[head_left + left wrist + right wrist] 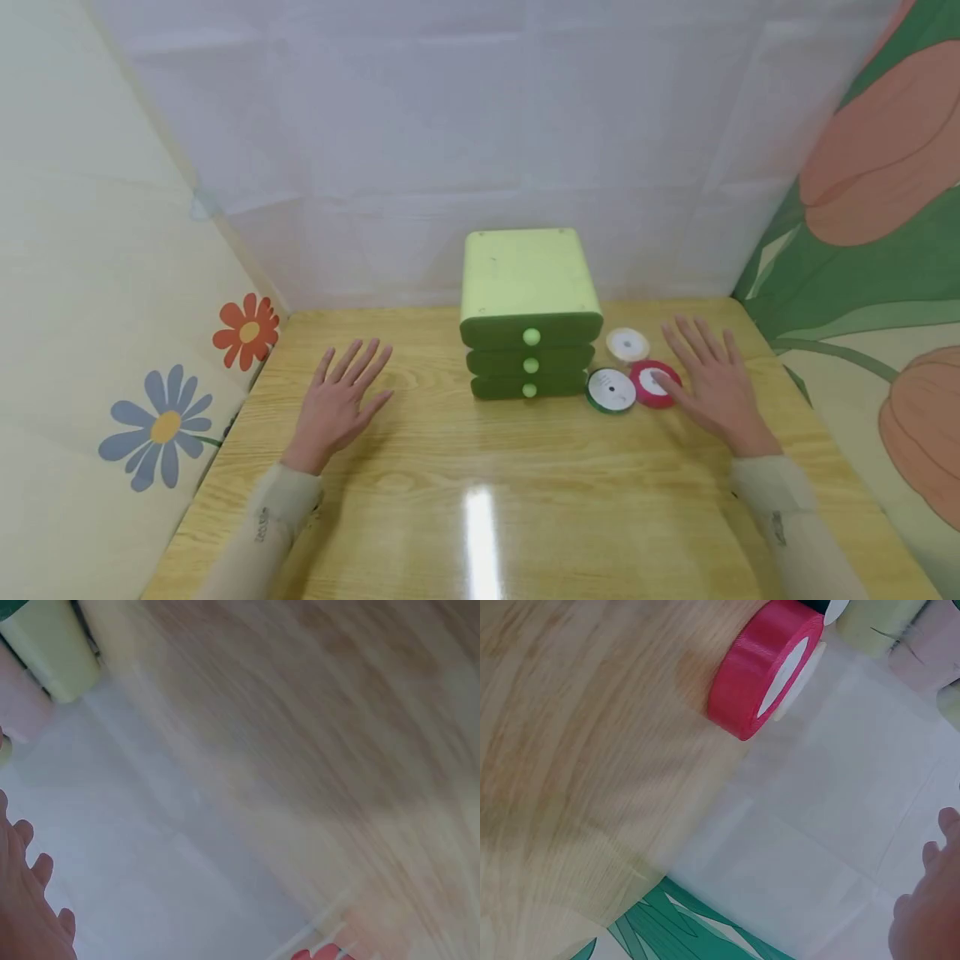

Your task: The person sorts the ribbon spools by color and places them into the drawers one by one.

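Note:
My left hand (335, 411) is held over the left part of the table with its fingers spread, holding nothing. On the other side my right hand (716, 392) also has its fingers spread and holds nothing; its thumb overlaps the red ribbon spool (657, 386) in the head view. That spool's satin ribbon and white centre show in the right wrist view, apart from the hand. Beside it lie a dark green ribbon spool (611, 390) and a cream ribbon spool (627, 344). Left of the spools stands a green three-drawer box (531, 279), its drawers closed.
The wooden table (450, 450) has a bright light reflection near its front. A white cloth (405, 167) hangs behind it. Flower-printed panels stand at the left (67, 275) and right (870, 308) edges.

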`<state>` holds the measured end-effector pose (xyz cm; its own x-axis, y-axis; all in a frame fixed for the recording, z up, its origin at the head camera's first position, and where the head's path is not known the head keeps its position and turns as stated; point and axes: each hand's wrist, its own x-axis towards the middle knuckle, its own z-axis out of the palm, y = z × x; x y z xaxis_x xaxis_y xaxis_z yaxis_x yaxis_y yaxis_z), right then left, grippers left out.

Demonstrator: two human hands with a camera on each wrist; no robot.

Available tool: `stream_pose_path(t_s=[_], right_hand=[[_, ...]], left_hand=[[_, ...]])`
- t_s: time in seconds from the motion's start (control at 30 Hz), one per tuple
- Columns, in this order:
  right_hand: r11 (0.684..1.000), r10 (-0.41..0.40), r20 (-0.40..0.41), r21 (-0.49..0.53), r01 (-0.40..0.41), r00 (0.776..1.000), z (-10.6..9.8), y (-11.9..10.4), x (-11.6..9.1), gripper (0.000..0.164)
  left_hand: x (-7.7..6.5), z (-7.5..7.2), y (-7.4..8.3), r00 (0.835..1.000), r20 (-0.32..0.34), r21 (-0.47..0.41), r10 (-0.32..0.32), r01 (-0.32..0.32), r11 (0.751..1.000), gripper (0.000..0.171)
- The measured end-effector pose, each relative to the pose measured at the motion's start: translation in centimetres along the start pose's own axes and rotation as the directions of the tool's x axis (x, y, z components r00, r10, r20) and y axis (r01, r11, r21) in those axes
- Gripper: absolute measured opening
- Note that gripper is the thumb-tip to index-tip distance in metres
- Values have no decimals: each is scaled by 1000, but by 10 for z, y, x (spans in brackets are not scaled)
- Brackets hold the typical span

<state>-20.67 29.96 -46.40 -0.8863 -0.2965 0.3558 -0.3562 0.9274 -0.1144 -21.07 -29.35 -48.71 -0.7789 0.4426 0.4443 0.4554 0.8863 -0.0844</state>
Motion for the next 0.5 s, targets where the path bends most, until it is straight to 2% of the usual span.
stream_pose_path(t_s=[0.2,0.43,0.5], right_hand=[[1000,-12,12,12,12,1000,-2,-7,8,80],[998,-47,-52,42,50,998,-7,-13,21,76],[998,-50,-49,47,52,998,-9,-14,27,76]], left_hand=[[11,0,10,1000,-14,-14,12,-13,1000,70],[20,-5,25,998,-39,-34,42,-43,998,73],[22,-6,30,998,-49,-45,49,-51,998,70]])
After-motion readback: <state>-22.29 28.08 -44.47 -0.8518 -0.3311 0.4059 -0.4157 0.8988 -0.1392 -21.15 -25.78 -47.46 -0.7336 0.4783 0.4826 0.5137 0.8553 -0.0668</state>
